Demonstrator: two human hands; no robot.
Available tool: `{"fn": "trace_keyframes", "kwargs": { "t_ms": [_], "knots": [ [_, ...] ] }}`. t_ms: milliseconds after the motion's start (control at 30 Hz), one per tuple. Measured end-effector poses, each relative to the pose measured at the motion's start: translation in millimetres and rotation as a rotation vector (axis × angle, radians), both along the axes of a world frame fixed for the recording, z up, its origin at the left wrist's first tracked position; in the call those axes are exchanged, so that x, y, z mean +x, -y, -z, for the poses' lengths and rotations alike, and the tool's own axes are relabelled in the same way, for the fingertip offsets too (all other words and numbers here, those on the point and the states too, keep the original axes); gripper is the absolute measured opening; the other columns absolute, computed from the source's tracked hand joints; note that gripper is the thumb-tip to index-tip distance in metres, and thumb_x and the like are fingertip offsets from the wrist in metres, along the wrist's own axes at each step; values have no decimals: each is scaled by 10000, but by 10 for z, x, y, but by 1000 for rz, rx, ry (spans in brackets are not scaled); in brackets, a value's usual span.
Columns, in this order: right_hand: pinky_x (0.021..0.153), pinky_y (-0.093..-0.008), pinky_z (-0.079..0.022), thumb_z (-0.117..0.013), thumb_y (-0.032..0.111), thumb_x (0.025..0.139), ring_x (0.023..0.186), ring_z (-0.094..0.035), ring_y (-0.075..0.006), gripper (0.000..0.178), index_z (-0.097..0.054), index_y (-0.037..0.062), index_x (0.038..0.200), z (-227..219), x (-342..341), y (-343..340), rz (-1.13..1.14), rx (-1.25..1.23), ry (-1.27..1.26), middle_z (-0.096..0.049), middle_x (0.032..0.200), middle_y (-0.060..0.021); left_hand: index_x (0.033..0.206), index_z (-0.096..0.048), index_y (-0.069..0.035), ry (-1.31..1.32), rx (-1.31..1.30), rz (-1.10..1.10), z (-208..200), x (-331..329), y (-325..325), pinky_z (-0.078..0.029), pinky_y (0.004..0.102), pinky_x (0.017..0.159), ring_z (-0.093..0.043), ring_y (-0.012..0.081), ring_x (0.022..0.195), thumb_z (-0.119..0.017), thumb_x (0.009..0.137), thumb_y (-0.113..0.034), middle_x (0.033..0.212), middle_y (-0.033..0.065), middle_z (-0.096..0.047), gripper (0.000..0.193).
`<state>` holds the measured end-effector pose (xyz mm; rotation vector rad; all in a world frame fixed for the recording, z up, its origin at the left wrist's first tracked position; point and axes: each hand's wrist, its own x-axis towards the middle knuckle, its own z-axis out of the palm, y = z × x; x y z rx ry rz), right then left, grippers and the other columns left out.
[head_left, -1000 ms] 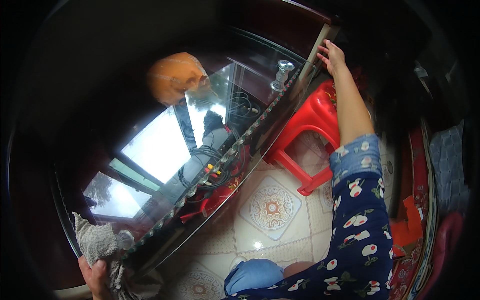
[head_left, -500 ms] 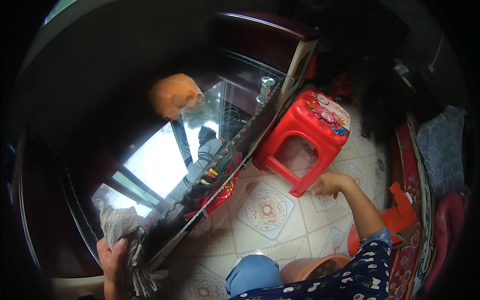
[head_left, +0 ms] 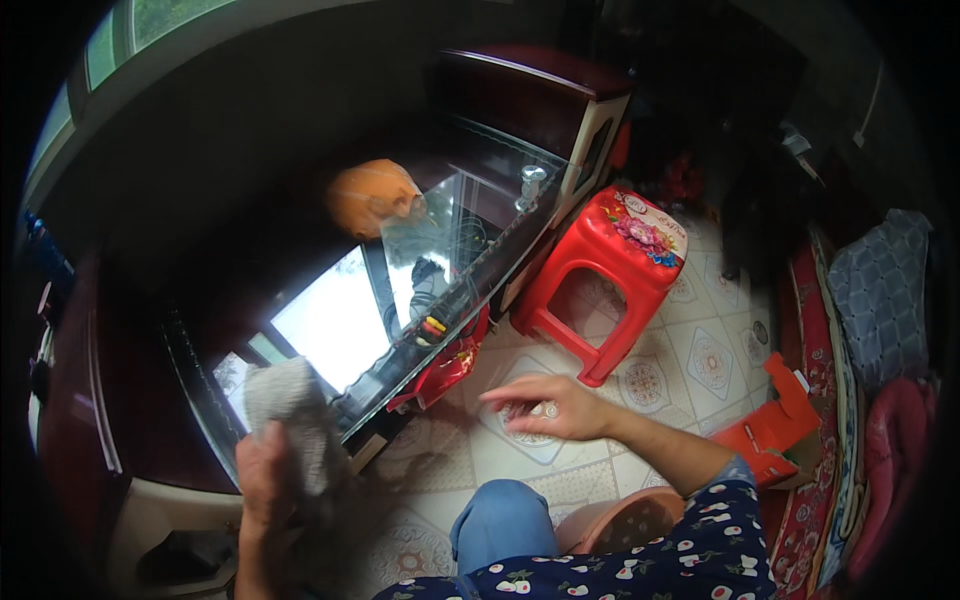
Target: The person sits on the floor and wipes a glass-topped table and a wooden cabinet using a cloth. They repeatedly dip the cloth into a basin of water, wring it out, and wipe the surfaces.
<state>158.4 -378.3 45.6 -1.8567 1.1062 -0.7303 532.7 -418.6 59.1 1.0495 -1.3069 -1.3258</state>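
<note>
Red glossy foil packet with yellow and white print, crumpled, hanging at the near edge of the glass table, just below the rim; orange-red folded cardboard box, flaps open, on the tiled floor at right, beside the patterned red rug; no signs or screens visible.

Rough grey cloth, glossy glass tabletop, shiny red plastic stool

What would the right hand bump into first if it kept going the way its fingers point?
Probably the red bag hanging at the glass table's edge; the right hand points left toward it, though depth is unclear.
</note>
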Motion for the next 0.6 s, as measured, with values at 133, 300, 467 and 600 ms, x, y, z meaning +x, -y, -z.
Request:
{"fn": "trace_keyframes", "kwargs": {
  "t_ms": [133,300,467,600],
  "knots": [
    [982,-314,-411,-705,148,828,1114,-538,-169,639,-392,64,1378,-115,852,-227,-173,218,465,-531,1263,-100,956,-661,13,332,-531,189,-486,-568,-131,-511,299,629,-665,200,672,-642,813,-152,768,115,-684,220],
    [874,-302,-496,-576,210,899,997,-601,-174,401,-515,-34,1210,-33,699,-128,120,255,799,-615,1094,-105,1072,-646,6,281,-358,34,-547,-879,-3,-511,252,627,-636,148,658,-684,846,-202,784,77,-692,309],
    [722,-311,-564,-481,271,903,826,-656,-191,342,-593,8,1091,-634,-134,408,490,-342,559,-653,1005,-111,1126,-587,39,518,-516,-111,-142,-305,144,-506,324,782,-633,242,882,-630,860,-137,1032,172,-633,322],
    [736,-334,-558,-495,306,892,832,-656,-203,361,-603,21,1086,-1074,-468,1120,441,13,1109,-654,987,-110,1123,-583,33,983,-588,-242,285,179,121,-415,448,954,-494,385,1133,-626,798,-73,1217,233,-519,345]
  ]
}}
